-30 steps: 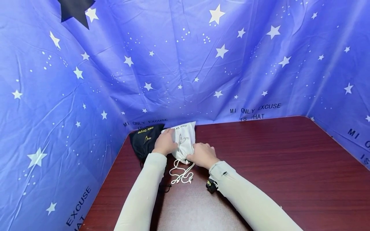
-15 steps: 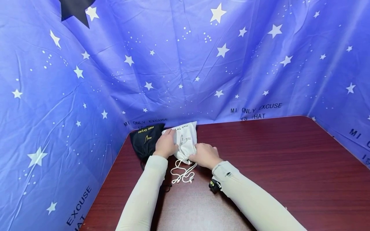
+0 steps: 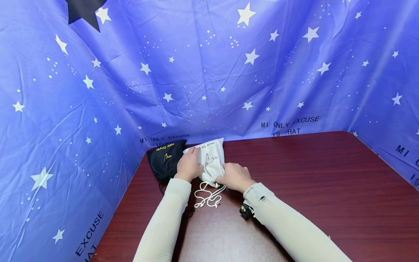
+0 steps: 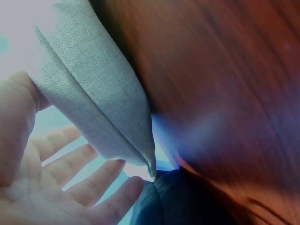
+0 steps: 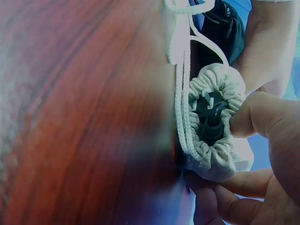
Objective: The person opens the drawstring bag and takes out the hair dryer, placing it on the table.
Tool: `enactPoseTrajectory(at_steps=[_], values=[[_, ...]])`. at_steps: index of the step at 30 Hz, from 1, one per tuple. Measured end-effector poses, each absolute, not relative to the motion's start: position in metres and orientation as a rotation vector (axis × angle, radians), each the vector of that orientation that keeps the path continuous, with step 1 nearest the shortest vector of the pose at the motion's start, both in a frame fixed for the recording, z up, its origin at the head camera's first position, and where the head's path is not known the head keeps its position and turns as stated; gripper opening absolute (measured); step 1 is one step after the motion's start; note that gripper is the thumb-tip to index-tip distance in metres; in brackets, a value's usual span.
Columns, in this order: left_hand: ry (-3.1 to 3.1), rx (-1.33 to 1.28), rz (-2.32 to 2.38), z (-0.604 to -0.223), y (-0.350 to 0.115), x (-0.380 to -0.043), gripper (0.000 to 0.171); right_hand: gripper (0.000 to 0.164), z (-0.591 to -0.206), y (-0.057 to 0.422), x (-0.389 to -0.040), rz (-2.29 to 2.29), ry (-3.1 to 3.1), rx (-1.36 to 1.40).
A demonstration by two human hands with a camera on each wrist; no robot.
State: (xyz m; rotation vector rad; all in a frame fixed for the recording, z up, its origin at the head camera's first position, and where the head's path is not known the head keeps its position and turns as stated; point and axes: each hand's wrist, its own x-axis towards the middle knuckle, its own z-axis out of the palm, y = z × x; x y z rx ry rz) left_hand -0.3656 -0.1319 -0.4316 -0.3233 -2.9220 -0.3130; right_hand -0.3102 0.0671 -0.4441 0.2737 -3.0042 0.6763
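The spread left hand (image 3: 189, 166) is touching, and the right hand (image 3: 236, 177) pinching, a white cloth drawstring bag (image 3: 210, 168) containing a part-hidden black plug (image 5: 202, 110).

White bag (image 3: 213, 168) partly hidden; black star (image 3: 86, 12) cropped.

One black bag (image 3: 165, 162) and one white bag (image 3: 212, 160) make two by my count, plus one plug (image 5: 204, 106). I see one left hand (image 3: 189, 165), one right hand (image 3: 236, 177), two sleeves (image 3: 163, 218) and one table (image 3: 320, 182).
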Motion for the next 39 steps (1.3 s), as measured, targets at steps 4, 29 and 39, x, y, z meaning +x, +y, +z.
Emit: enactPoseTrajectory(at_steps=[4, 29, 39], values=[[-2.912, -0.323, -0.288, -0.432, -0.131, -0.365, 0.074, 0.026, -0.444, 0.069, -0.309, 0.677, -3.005, 0.287], [-2.88, -0.368, -0.248, -0.433, -0.12, -0.352, 0.072, 0.061, -0.446, 0.088, -0.298, 0.722, -3.005, 0.308], [-2.869, -0.402, -0.257, -0.431, -0.113, -0.343, 0.07, 0.067, -0.444, 0.097, -0.289, 0.718, -3.007, 0.322]])
